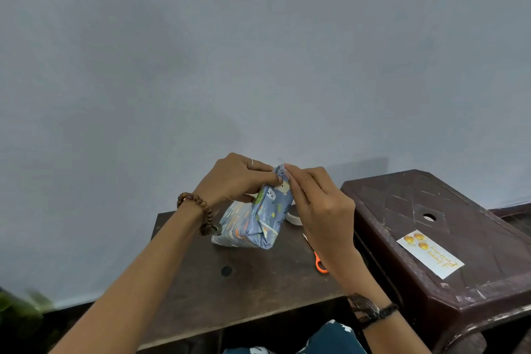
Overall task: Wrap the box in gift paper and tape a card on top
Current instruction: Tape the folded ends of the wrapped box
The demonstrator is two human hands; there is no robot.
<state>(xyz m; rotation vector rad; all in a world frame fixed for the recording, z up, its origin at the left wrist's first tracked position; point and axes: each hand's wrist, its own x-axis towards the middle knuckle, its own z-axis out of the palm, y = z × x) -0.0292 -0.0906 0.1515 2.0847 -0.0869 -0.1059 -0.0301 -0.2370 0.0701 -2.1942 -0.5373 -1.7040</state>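
Person's view, looking down at two bare hands working on a box (253, 220) wrapped in blue gift paper w/ small animal prints. Box sits tilted on a small dark wooden table (230, 276), one end raised toward the wall. Left hand (235, 178), beaded bracelet on wrist, has fingers curled around the raised end, thumb pressing the paper. Right hand (316, 198) pinches the paper flap at that same top end w/ fingertips.

Step in hand looks like closing the end fold. To do it well: keep left thumb firm so paper doesn't spring back, crease flap sharp against the box edge, pull taut before taping.

Tape roll (293, 217), white, lies just behind the box, partly hidden by right hand. Orange-handled scissors (319, 263) rest on the table near right forearm. Card (429, 253) w/ orange circles & yellow script lies apart on a dark plastic stool (459, 210) to the right, not yet attached. Plain grey-blue wall behind.
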